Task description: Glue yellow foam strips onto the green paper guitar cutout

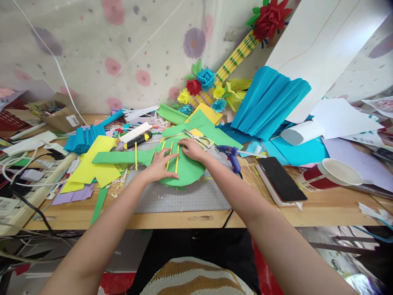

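A green paper guitar shape (190,174) lies flat on a grey cutting mat (184,200), its neck pointing left. Several thin yellow strips cross it; one yellow strip (177,162) stands between my two hands on the round body. My left hand (158,167) rests on the body with fingers spread, thumb and index fingertips at that strip. My right hand (190,148) lies on the body's upper part, fingertips bent down by the strip's top end and thumb apart. Another yellow strip (136,156) crosses the neck.
Scissors (199,139) and a blue glue gun (230,157) lie right of the guitar, a yellow-black cutter (138,140) behind it. A phone (281,178) and paper cup (330,174) stand right. Yellow paper (95,164) and cables (18,180) lie left. A flowered guitar (229,67) leans behind.
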Available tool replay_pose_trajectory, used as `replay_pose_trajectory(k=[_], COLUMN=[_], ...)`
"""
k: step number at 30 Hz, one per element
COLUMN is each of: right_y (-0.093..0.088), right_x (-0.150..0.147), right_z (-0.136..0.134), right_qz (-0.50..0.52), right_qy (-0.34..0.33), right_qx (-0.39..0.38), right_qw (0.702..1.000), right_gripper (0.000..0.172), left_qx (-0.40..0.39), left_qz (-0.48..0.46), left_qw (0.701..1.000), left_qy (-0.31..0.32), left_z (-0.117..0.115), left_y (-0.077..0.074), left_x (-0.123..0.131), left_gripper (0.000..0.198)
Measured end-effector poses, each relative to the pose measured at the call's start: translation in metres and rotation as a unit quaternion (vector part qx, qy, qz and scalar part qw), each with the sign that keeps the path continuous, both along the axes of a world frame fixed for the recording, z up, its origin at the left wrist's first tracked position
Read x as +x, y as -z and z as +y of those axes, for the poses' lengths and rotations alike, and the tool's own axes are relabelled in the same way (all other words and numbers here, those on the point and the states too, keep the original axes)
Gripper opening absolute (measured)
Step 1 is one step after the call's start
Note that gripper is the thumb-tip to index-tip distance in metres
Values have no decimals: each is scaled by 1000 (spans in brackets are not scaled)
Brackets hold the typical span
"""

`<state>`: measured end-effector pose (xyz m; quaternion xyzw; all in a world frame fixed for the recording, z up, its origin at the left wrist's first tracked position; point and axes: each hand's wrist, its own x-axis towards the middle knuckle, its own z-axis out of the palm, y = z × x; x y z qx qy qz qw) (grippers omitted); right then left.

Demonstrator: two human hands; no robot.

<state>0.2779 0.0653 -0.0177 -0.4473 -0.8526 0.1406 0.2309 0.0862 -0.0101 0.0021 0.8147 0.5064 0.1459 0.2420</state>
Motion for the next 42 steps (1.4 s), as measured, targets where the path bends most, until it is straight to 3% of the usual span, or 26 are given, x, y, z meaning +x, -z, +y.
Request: replay_pose_trajectory(k=[14, 31, 42], right_y=[6, -5, -11], right_x=[3, 2, 3], right_z=[-1, -6, -11], right_qz=[2, 29, 46], right_qy=[1, 27, 38], right_qx=[4, -18, -52], right_qw=[1000, 999, 997], right_gripper=[46, 46, 47], left_qx=[-12, -7, -27], left_qz=[11, 16, 73], left_qw=[1000, 1000, 997], left_qy=[13, 14, 31], left_z=[5, 5, 3], left_y=[0, 3, -5], left_x=[-2, -1, 1], left_gripper=[79, 74, 80])
